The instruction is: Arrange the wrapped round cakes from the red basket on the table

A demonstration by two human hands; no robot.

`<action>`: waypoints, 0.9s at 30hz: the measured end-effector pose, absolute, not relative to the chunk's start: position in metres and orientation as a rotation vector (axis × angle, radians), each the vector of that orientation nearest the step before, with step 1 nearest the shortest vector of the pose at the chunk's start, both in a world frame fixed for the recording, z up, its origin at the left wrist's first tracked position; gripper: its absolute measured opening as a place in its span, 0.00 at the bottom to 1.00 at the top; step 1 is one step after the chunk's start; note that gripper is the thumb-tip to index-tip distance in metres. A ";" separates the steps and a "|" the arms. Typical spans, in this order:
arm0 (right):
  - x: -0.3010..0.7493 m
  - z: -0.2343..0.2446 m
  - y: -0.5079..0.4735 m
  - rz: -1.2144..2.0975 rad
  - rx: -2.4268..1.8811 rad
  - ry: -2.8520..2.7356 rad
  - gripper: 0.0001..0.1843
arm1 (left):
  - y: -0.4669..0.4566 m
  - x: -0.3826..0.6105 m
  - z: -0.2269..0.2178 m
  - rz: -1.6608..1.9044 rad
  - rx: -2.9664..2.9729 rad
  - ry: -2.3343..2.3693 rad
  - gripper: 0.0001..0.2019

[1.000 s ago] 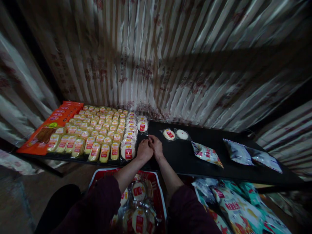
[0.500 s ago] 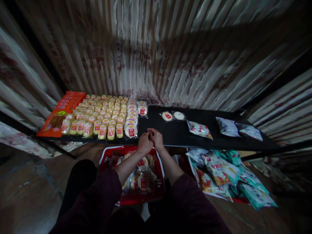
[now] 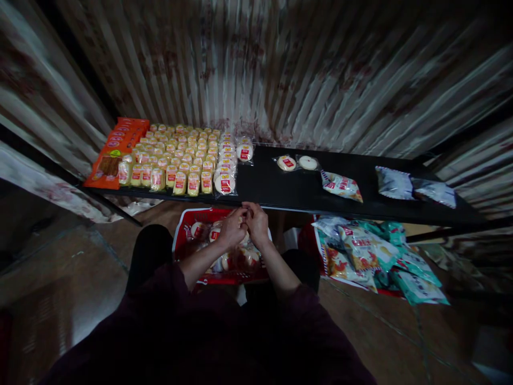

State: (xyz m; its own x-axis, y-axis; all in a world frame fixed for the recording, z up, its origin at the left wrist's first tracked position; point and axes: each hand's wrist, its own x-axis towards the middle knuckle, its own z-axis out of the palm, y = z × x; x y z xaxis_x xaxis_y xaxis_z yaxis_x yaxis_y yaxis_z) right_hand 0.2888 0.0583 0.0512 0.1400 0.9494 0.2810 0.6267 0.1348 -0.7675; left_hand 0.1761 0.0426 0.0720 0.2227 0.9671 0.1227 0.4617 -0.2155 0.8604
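Note:
My left hand (image 3: 233, 228) and my right hand (image 3: 256, 223) meet above the far rim of a red basket (image 3: 179, 251), fingers curled in and touching each other. Whatever they may pinch between them is too small or hidden to make out. Round cakes in clear wrappers (image 3: 251, 258) with red labels fill the basket below. Just past my hands is the front edge of a black shelf (image 3: 280, 184). A column of wrapped round cakes (image 3: 225, 183) stands on it, with one more round cake (image 3: 245, 151) to its right.
Rows of small yellow wrapped cakes (image 3: 180, 182) and an orange packet (image 3: 116, 147) occupy the shelf's left. Further right lie two round cakes (image 3: 287, 162), a snack bag (image 3: 342, 186) and two silvery bags (image 3: 395, 183). A second basket of snack bags (image 3: 360, 251) sits below right.
Both hands have drawn back from the shelf's front edge to above the basket, still together. The view has tilted down, so the shelf appears higher.

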 end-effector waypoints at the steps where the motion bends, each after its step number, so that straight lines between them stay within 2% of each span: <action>1: 0.286 0.045 0.053 0.509 -1.590 -1.598 0.20 | 0.038 0.172 0.067 0.874 1.797 1.335 0.23; 4: 0.279 0.018 0.039 0.611 -1.645 -1.699 0.20 | 0.030 0.156 0.048 0.690 1.774 1.414 0.21; 7: 0.271 -0.011 0.030 0.808 -1.752 -1.697 0.18 | 0.029 0.137 0.026 0.416 1.687 1.701 0.18; 13: 0.258 -0.041 0.027 1.105 -1.794 -1.600 0.20 | 0.034 0.112 -0.006 0.281 1.680 1.909 0.22; 19: 0.255 -0.050 0.029 1.062 -1.844 -1.527 0.15 | 0.031 0.112 -0.019 0.300 1.698 1.870 0.25; 22: 0.258 -0.054 0.028 1.050 -1.872 -1.503 0.14 | 0.032 0.112 -0.020 0.422 1.568 1.858 0.26; 27: 0.261 -0.058 0.027 1.077 -1.841 -1.434 0.13 | 0.039 0.110 -0.020 0.570 1.278 1.819 0.16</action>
